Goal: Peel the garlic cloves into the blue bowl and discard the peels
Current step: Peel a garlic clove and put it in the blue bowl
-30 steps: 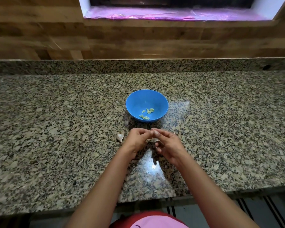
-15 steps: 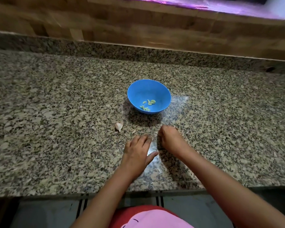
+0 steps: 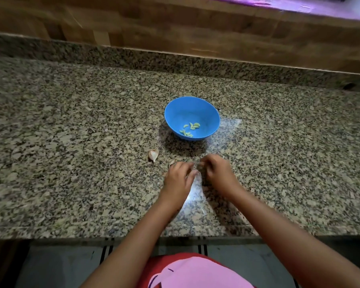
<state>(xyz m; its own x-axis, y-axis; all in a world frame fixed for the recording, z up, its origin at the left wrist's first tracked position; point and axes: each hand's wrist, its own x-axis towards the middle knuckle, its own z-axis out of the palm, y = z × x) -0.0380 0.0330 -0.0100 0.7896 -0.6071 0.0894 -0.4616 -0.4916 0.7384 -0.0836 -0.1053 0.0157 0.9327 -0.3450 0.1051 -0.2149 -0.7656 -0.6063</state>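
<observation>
Motion blur smears the left hand [image 3: 178,179] and the right hand [image 3: 215,173]. Their fingertips meet low over the desk [image 3: 71,142], and the fingers hide the spot between them, so it cannot be told whether either hand pinches anything. A pale scrap [image 3: 172,163] just beyond the left hand is partly covered by it and too small to tell as peel or clove. The peeled cloves [image 3: 193,126] in the blue bowl [image 3: 175,117] are too small and bunched to count. The desk runs off the left and right edges. The bottom edge cuts both forearms and the pink and red clothing [image 3: 195,273]. A purple strip [image 3: 299,5] at the top right is blurred and cut off. A dark spot [image 3: 348,86] on the back ledge is too small to identify.
</observation>
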